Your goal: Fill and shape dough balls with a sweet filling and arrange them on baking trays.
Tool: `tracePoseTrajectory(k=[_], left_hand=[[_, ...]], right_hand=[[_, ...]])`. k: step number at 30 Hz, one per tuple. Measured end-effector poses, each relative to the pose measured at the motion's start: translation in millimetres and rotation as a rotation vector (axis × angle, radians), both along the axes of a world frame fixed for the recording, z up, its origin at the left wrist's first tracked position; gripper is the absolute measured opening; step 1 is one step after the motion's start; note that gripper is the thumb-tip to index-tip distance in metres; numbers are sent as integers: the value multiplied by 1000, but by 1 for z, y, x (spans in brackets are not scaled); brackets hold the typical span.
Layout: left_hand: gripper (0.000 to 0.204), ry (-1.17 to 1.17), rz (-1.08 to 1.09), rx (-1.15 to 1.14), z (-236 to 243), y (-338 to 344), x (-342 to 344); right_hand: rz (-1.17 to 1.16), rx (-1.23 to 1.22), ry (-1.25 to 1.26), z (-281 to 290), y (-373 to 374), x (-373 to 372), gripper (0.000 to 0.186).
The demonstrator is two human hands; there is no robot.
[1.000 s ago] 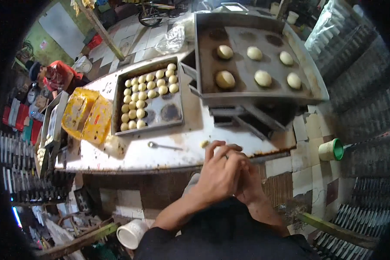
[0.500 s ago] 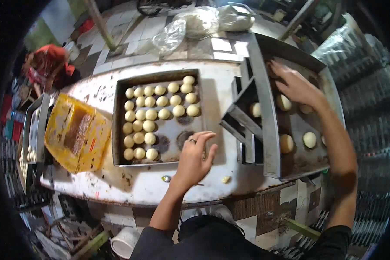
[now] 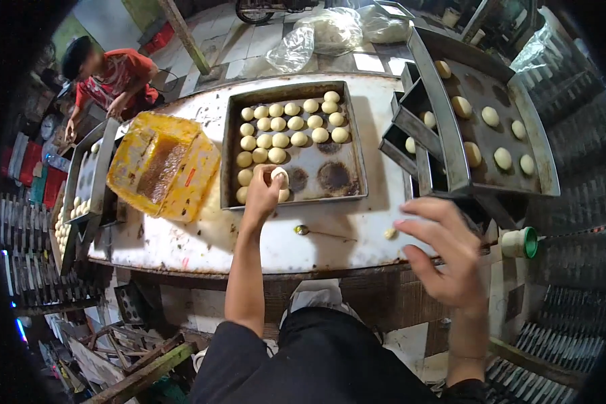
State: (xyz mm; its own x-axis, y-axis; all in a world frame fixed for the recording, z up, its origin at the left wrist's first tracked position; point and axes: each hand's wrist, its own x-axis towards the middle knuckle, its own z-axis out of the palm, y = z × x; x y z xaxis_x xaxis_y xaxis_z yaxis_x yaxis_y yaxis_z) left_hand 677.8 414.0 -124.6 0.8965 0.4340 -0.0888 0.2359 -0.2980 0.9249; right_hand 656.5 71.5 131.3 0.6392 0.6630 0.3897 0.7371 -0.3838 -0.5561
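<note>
My left hand is closed around a pale dough ball, at the near edge of the middle metal tray. Rows of round dough balls fill the tray's left and far parts, while dark stained metal shows at its near right. My right hand hovers above the table's front right, its fingers spread and nothing in them. Just left of its fingers lies a small bit of dough. Between my hands a spoon with a thin handle rests on the table.
A metal tray with several spaced dough balls sits atop stacked trays at the right. A yellow container of brownish contents stands left. Beyond it is a person in red. A green-rimmed cup is near the table's right end.
My right hand has left the right tray and come back over the table's front. My left hand has shifted left and now holds a dough ball. The head view has shifted too.
</note>
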Motion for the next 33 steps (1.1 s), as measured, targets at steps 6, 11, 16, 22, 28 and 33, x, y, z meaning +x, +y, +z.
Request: tracePoseTrajectory(k=[6,11,16,22,28,33], left_hand=[[25,-72,-103,-797,9,-70,-116],[36,249,-90,-854,-10,-86,-201],[34,121,281,-1043,1,-9,-245],[29,-94,446,-1049,-1,128,-290],[40,-82,506,-1028,-15,239,-317],[31,-3,410,-1001,-17,311,-279]], right_hand=[[-182,495,-21,-133,80,-58,23],[-197,252,-139,-252,139,-101,40],[-150,52,-90,-284,163,-82,32],[-325,-525,-8,-310,168,-20,12],[149,-80,28,-118,406,10,7],[511,-753,43,-160,596,40,11]])
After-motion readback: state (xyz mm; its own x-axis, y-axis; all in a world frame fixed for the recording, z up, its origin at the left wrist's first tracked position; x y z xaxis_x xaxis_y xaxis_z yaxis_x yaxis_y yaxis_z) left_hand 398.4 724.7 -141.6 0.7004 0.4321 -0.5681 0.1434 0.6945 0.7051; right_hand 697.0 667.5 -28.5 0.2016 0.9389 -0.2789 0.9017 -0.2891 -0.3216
